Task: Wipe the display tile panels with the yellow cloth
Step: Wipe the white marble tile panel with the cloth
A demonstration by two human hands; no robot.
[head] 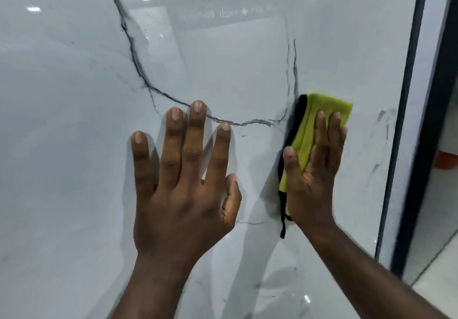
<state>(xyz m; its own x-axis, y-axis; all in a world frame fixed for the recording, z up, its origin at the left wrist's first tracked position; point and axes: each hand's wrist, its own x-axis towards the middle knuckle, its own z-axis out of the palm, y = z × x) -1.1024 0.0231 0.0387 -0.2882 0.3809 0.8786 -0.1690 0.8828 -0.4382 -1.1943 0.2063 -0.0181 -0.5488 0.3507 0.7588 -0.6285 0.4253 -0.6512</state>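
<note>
Yellow cloth under R hand, L hand on tile panel, all fingers straight; txt unreadable.

You have one piece of writing before you: a faint line of white lettering high on the glossy panel, near the top middle of the view. It runs mirror-reversed and lies pale in the sheen, as a reflection would. One word in it looks like "touch" when read backwards, though even that is soft. Just right of that word sits a small diamond mark. The letters on either side of these two are too blurred and washed out to read.
</note>
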